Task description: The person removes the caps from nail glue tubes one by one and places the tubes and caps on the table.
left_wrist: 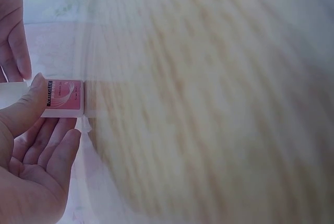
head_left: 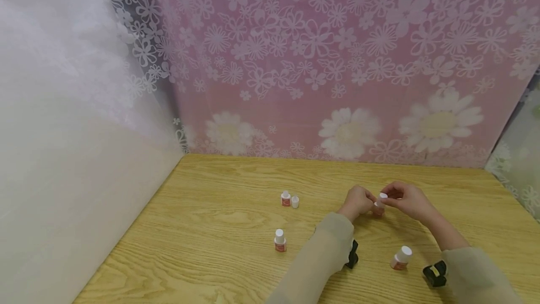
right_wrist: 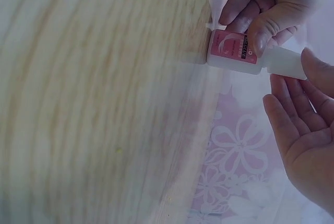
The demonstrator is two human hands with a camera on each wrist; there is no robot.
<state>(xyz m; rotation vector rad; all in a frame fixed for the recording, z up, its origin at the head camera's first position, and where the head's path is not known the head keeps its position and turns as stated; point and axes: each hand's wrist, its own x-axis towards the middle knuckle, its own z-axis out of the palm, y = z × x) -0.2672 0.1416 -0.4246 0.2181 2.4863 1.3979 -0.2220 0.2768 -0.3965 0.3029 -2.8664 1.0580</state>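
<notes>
Both hands are busy here, right at the small bottle (right_wrist: 229,46) on the far right of the table (head_left: 228,219)! The left hand (head_left: 357,202) has it by the body, thumb across the label, fingers bent behind. And the right hand (head_left: 407,201) comes in from the other side, thumb and fingertips pinching the white cap (right_wrist: 286,63) on top, other fingers loosely spread. So the bottle sits between the two hands, roughly upright; whether its base touches the wood, I cannot tell.

Out to the other containers: there's an uncapped bottle (head_left: 285,199) to the left, a loose white cap (head_left: 295,202) just beside it. Nearer the front, a capped bottle (head_left: 280,241) stands upright, and past the left sleeve (head_left: 312,259), on the right, another white-capped bottle (head_left: 401,258). What's inside any of them, the pictures don't reveal.

Back to the one in hand: white, squarish body, a pink-red label with pale curving lines and a dark strip of lettering, and that whitish cap narrowing away from the shoulder. Behind it all, a pink flowered sheet (head_left: 270,60)!
</notes>
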